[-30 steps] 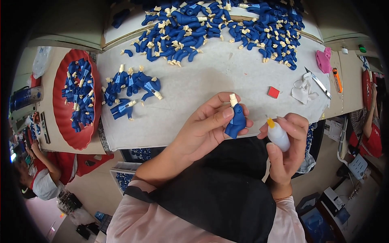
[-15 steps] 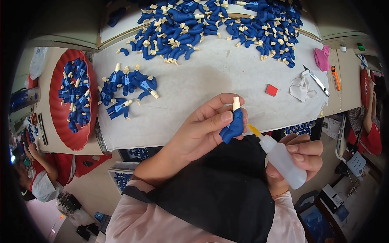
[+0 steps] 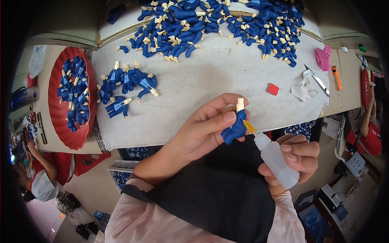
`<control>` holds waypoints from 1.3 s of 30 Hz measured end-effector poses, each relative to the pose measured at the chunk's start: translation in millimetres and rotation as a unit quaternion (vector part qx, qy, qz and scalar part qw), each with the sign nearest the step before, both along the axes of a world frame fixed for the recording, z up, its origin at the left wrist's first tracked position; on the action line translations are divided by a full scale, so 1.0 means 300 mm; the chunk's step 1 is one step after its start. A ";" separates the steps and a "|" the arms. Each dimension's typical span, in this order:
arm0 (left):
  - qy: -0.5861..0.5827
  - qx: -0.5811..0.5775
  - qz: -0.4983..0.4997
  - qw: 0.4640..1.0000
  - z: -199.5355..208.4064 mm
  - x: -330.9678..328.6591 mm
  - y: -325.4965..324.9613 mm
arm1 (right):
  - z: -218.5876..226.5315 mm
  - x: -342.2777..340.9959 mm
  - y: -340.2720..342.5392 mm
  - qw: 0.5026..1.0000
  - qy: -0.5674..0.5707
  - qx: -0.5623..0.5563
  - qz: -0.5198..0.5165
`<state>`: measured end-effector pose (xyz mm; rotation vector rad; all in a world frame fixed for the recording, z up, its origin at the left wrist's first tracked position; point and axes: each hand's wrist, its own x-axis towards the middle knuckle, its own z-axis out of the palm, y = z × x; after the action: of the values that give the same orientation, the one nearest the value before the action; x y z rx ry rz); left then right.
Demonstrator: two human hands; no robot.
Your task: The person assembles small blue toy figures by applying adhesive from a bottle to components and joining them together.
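Note:
Between the thumb and fingers of my left hand [image 3: 210, 121] is a small blue figurine body [image 3: 234, 129], held upright with its cream neck peg on top. My right hand [image 3: 302, 156] is closed round a translucent white squeeze bottle [image 3: 280, 164]. The bottle's yellow nozzle tip [image 3: 249, 127] meets the figurine's side near the shoulder; whether any liquid comes out is too small to tell. Assembled blue figurine bodies [image 3: 127, 80] with cream hands or necks lie on the white-covered table [image 3: 182, 93] to the left.
A large heap of blue arms [image 3: 178, 38] covers the table's far side. At left stands a red scalloped tray [image 3: 54, 101] of figurine bodies. On the right lie a red square [image 3: 272, 89], crumpled tissue [image 3: 300, 87], a metal blade tool [image 3: 318, 82], an orange cutter [image 3: 336, 78] and a pink cloth [image 3: 323, 58].
My right hand has brought the bottle left, so its nozzle tip now meets the figurine's shoulder instead of standing just off it. My left hand has shifted the figurine slightly to the right.

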<state>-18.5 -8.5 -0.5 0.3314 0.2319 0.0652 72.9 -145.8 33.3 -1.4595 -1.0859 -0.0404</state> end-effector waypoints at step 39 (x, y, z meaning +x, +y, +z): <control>0.033 0.112 0.063 0.991 0.005 -0.002 -0.001 | -0.016 -0.004 0.004 0.999 -0.037 -0.013 -0.010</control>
<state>-19.2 -8.9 0.8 0.5430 0.3115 0.2071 71.7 -144.7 28.6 -1.5022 -1.1354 -0.0957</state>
